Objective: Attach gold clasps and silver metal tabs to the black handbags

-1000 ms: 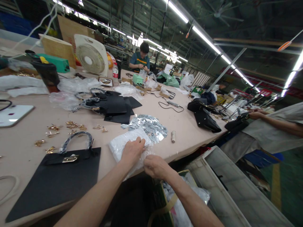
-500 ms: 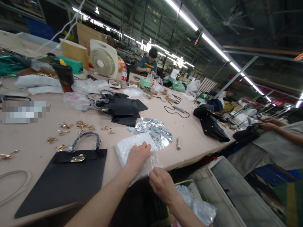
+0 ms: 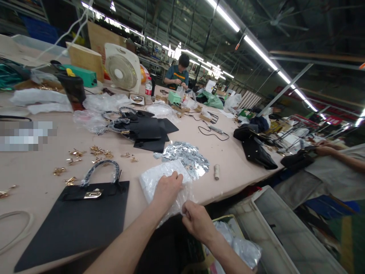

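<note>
A clear plastic bag (image 3: 149,178) with white contents lies at the table's front edge. My left hand (image 3: 168,189) rests on top of it, closed, its fingers curled into the film. At the bag's near right end, my right hand (image 3: 198,222) is closed in a pinch on the loose plastic; its fingertips are partly hidden. Just behind the bag spreads a heap of small silvery metal plates (image 3: 185,156). To the left lies a flat black handbag panel (image 3: 76,220) with a gold clasp (image 3: 92,194) and a film-wrapped handle (image 3: 102,164).
Small gold fittings (image 3: 98,150) are scattered at left. More black handbag pieces (image 3: 145,129), a white fan (image 3: 122,68) and a small roll (image 3: 217,172) stand or lie beyond. Grey crates (image 3: 265,224) sit below at right. One co-worker (image 3: 178,74) sits opposite; another person's arm (image 3: 339,152) reaches in at right.
My right hand has shifted slightly right, still on the plastic. The left hand stays on the bag. The view has tilted a little.
</note>
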A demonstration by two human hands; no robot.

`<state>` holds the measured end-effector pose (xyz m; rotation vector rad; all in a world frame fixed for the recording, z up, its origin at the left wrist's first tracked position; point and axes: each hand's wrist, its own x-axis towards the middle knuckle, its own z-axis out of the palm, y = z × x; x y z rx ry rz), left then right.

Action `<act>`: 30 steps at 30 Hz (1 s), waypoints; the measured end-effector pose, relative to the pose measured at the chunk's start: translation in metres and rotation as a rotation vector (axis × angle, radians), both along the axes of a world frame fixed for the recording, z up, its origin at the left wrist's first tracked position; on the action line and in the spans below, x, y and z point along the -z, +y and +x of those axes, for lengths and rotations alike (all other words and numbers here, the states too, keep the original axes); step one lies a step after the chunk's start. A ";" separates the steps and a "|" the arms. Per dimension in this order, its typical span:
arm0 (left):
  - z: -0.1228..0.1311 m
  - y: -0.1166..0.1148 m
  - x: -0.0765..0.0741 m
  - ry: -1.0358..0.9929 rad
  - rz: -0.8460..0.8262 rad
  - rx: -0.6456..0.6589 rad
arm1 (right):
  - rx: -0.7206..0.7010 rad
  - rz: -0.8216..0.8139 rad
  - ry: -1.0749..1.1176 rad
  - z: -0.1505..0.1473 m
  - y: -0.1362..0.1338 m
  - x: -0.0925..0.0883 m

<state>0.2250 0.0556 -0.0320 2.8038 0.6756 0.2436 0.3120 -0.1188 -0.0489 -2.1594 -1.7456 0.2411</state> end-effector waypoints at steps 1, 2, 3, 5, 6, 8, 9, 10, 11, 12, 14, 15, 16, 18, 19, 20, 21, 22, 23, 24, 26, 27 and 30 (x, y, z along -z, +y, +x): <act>0.000 0.000 0.000 0.000 0.004 0.000 | -0.019 -0.014 -0.057 -0.002 0.000 -0.002; 0.000 0.000 0.000 -0.001 0.008 0.000 | -0.045 -0.035 -0.119 -0.004 -0.001 -0.005; 0.000 0.000 0.001 -0.002 0.012 -0.001 | -0.079 -0.065 -0.168 -0.007 -0.003 -0.008; 0.001 0.000 0.001 -0.007 0.017 -0.002 | -0.147 -0.129 -0.200 -0.012 -0.009 -0.014; 0.001 0.000 0.001 -0.010 0.019 -0.003 | -0.165 -0.147 -0.188 -0.015 -0.014 -0.016; 0.002 0.000 0.002 -0.016 0.019 -0.007 | -0.151 -0.125 -0.152 -0.019 -0.021 -0.019; 0.002 0.000 0.002 -0.019 0.018 -0.009 | -0.129 -0.090 -0.140 -0.020 -0.023 -0.019; 0.003 -0.001 0.002 -0.021 0.019 -0.009 | -0.108 -0.047 -0.132 -0.020 -0.023 -0.020; 0.003 -0.001 0.002 -0.022 0.021 -0.007 | -0.095 -0.004 -0.127 -0.021 -0.021 -0.021; 0.003 -0.001 0.002 -0.023 0.026 -0.006 | -0.091 0.034 -0.121 -0.021 -0.017 -0.022; 0.003 -0.002 0.001 -0.019 0.037 -0.004 | -0.097 0.091 -0.108 -0.020 -0.005 -0.023; 0.003 -0.002 0.001 -0.015 0.043 -0.004 | -0.099 0.111 -0.107 -0.020 0.001 -0.024; 0.003 -0.002 0.000 -0.009 0.049 -0.003 | -0.094 0.127 -0.111 -0.020 0.008 -0.024; 0.003 -0.002 -0.001 0.003 0.062 0.002 | -0.072 0.148 -0.135 -0.020 0.018 -0.025; 0.003 -0.001 -0.002 0.008 0.069 0.008 | -0.058 0.158 -0.151 -0.019 0.021 -0.025; 0.003 -0.001 -0.002 0.011 0.078 0.014 | -0.043 0.164 -0.166 -0.019 0.023 -0.025; 0.003 0.000 -0.003 0.012 0.084 0.021 | -0.031 0.163 -0.177 -0.019 0.024 -0.024; 0.003 0.001 -0.003 0.010 0.083 0.028 | -0.020 0.148 -0.188 -0.019 0.024 -0.023; 0.003 0.003 -0.003 0.007 0.076 0.031 | -0.008 0.120 -0.201 -0.020 0.024 -0.021; 0.002 0.004 -0.003 0.002 0.061 0.033 | 0.003 0.080 -0.219 -0.021 0.024 -0.019; 0.002 0.006 -0.002 -0.008 0.019 0.031 | 0.011 -0.014 -0.267 -0.023 0.024 -0.017; 0.002 0.006 -0.002 -0.012 -0.002 0.030 | 0.003 -0.054 -0.288 -0.025 0.025 -0.017; 0.002 0.004 -0.003 -0.018 -0.007 0.023 | -0.086 -0.133 -0.307 -0.027 0.024 -0.023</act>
